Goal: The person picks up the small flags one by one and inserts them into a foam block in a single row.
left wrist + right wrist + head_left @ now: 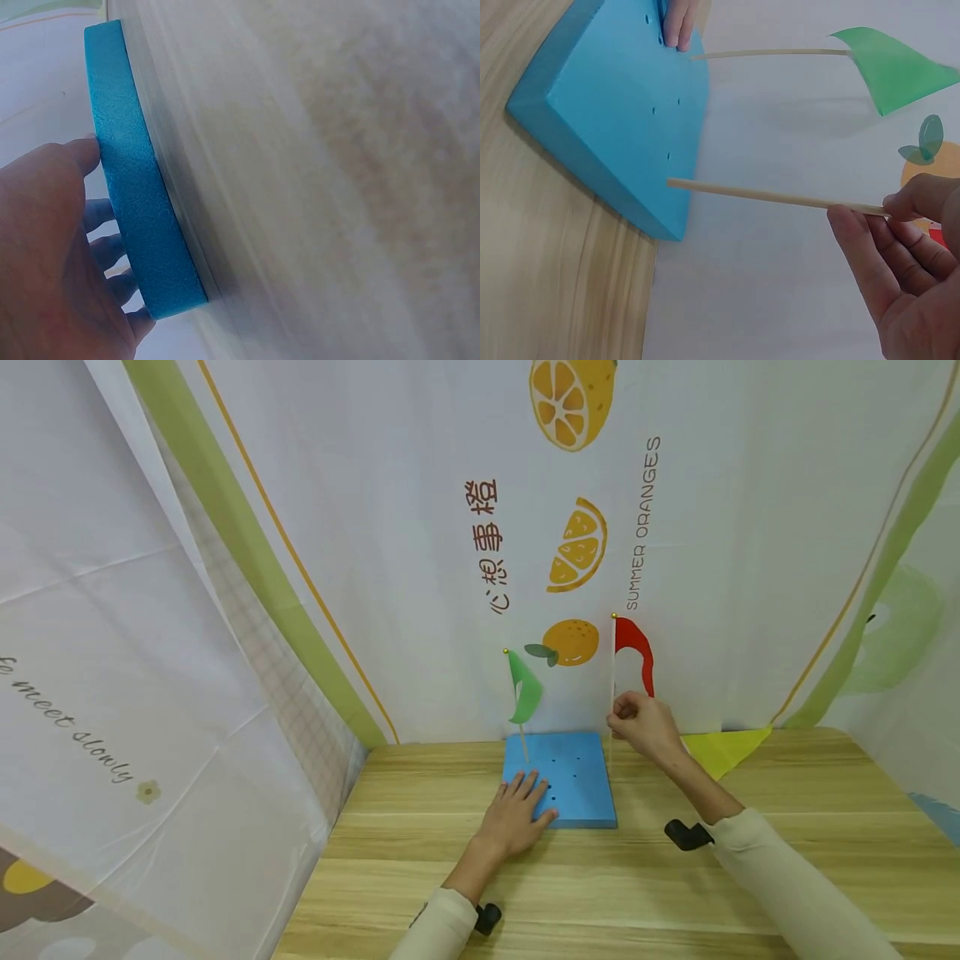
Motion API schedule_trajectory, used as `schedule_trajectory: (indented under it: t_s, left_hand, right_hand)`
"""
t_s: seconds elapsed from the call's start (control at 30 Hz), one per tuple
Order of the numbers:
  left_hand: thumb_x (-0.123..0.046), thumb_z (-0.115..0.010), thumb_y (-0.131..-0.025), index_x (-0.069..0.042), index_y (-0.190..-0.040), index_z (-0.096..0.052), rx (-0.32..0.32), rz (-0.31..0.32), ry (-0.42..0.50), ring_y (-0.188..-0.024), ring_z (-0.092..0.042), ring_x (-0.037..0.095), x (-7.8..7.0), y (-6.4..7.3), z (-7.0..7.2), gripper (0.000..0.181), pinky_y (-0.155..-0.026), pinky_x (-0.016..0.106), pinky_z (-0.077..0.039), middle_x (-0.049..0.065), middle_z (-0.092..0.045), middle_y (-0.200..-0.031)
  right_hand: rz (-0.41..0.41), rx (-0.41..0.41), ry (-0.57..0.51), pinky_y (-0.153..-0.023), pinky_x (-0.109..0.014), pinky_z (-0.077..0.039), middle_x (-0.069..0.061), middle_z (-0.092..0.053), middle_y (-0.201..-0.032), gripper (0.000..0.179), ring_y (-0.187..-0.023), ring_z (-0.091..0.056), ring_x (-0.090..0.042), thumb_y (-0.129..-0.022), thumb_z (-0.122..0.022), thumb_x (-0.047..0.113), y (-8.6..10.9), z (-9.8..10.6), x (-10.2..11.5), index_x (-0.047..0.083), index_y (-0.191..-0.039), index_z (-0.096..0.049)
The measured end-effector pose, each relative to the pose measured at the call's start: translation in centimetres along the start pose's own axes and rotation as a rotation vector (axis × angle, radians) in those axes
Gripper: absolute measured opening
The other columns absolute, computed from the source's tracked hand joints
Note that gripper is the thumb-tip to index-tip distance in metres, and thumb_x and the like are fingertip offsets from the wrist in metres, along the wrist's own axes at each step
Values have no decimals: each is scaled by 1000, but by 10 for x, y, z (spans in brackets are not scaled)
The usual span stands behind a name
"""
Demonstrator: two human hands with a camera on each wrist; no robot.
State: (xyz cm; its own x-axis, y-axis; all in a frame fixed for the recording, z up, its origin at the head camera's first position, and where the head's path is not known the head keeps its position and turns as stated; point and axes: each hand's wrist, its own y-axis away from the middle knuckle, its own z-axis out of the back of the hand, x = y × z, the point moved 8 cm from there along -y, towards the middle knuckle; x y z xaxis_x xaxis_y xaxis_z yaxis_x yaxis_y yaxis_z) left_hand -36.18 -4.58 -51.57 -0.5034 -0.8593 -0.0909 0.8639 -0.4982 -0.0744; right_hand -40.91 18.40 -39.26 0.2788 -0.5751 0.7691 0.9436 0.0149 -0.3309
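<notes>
My left hand rests with spread, straight fingers on a blue foam block that has several small holes in its top. A small green flag stands in the block, slightly tilted, beyond those fingers. With thumb and fingertips, my right hand pinches the thin wooden stick of a red flag, which is upright at the block's right side. In the right wrist view the stick's bare lower end is close to the block's far corner; whether it touches I cannot tell.
A yellow flag lies on the wooden table right of the block, partly behind my right forearm. A white curtain printed with oranges hangs behind the table's back edge. Another printed curtain is at the left.
</notes>
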Motion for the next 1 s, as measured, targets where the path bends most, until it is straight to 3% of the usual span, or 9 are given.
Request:
schedule_trajectory:
  t_s: [0.33, 1.0]
  left_hand:
    - [-56, -34, -103, -20, -156, -31, 7, 4, -8, -152, -19, 29, 0, 0, 0, 64, -123, 52, -23, 5, -23, -164]
    - [-58, -34, -102, -21, -155, -33, 1, 3, 19, -152, -21, 29, 3, -3, -1, 65, -121, 53, -26, 4, -24, -164]
  right_hand:
    - [11, 24, 1, -61, -22, -57, -12, -67, -88, 10, -75, -70, -24, -92, -63, 15, -5, -8, 9, 5, -94, -63]
    - [69, -10, 33, -57, -24, -57, -12, -70, -81, 8, -63, -68, -16, -89, -66, 14, -20, -28, 27, 6, -88, -63]
